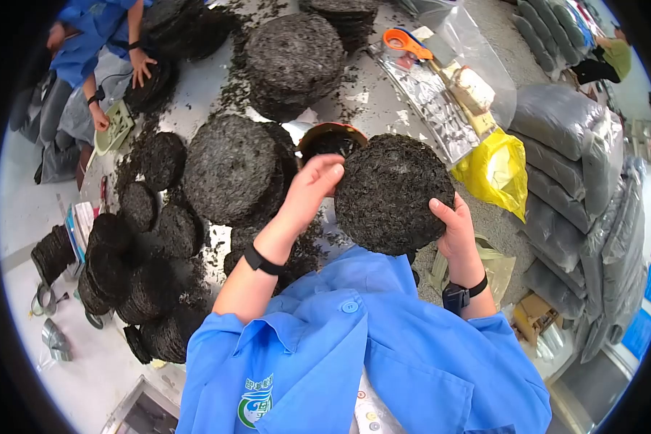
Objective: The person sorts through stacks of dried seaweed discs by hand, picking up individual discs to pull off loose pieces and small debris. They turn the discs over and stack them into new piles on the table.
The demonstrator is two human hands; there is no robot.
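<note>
Between both hands (307, 192) (456, 231) sits the dark disc (390, 192), gripped.

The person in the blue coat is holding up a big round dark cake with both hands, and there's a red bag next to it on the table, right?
Nearly. In the head view, both the left hand and the right hand hold the round dark cake, but the bag beside it is yellow, not red.
</note>
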